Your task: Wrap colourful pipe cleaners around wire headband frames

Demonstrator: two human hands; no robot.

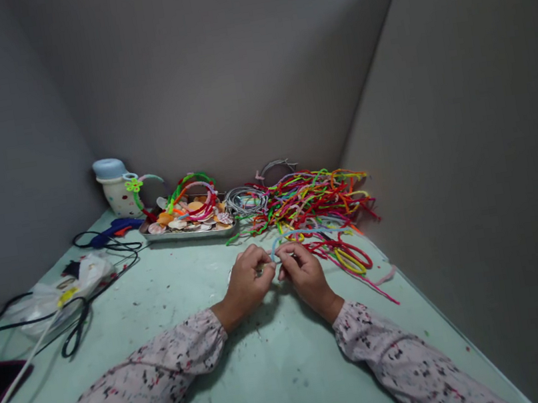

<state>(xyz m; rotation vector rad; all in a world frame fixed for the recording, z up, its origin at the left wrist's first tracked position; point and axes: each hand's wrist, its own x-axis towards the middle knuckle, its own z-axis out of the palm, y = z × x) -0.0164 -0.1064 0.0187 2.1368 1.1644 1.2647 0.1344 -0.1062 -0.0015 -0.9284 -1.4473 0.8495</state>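
Note:
Above the table, my two hands meet with their fingertips close together. A light blue pipe cleaner [298, 231] rises in a curve from between the fingertips and trails off to the right. My left hand [247, 277] is closed in a pinch at its near end. A small pale edge shows beside the left knuckles; what it belongs to is hidden. My right hand [307, 278] also pinches the pipe cleaner, its other fingers curled. Just beyond the right hand lie loose red pipe cleaners [357, 247] and a yellow loop [349, 262].
A metal tray [188, 236] of shells and pipe-cleaner rings stands at the back. Right of it are coiled grey wire [245, 202] and a heap of coloured pipe cleaners [319, 197]. A lidded jar [119, 193], blue glue gun [114, 231], black cable [87, 303] and plastic bag [92, 271] occupy the left.

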